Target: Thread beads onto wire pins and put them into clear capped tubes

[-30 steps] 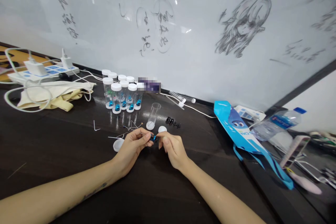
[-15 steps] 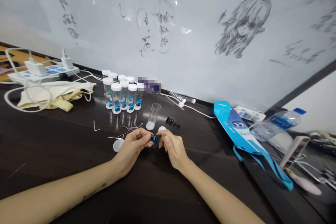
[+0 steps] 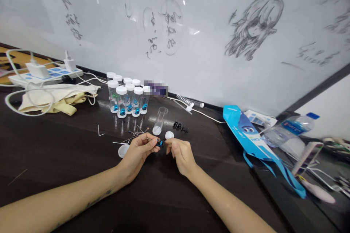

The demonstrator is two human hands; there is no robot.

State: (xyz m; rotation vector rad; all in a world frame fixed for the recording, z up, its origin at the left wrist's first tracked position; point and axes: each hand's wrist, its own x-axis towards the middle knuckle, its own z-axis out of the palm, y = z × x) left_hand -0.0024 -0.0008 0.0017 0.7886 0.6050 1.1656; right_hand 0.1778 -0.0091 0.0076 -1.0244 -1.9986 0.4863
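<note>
Drawing back slightly toward the near side, the right hand (image 3: pixel 182 156) is now uncovering more of the white cap (image 3: pixel 169 135) lying just beyond it than it was half a second ago. The left hand (image 3: pixel 139 151) is keeping almost the same place, its fingers (image 3: pixel 150 146) pinching a small blue-and-black part (image 3: pixel 160 143). That part is sitting between the two hands, above the middle of the worktop (image 3: pixel 153 204). On the right hand the fingers are curling, their tips hovering just beside the part's right end; whether they are touching it or gripping something tiny, I cannot tell.

Just beyond the hands, a clear tube (image 3: pixel 161 119) is standing on its white base, with small black pieces (image 3: pixel 180 127) lying to its right. Thin wires (image 3: pixel 139 131) are spreading on its near left, and a round white lid (image 3: pixel 123 150) is lying just left of the left hand. Farther left, an L-shaped key (image 3: pixel 100 131) is lying alone. Behind these, a cluster of white-capped tubes (image 3: pixel 121 102) is standing upright, several of them containing blue pieces near the bottom.
</note>
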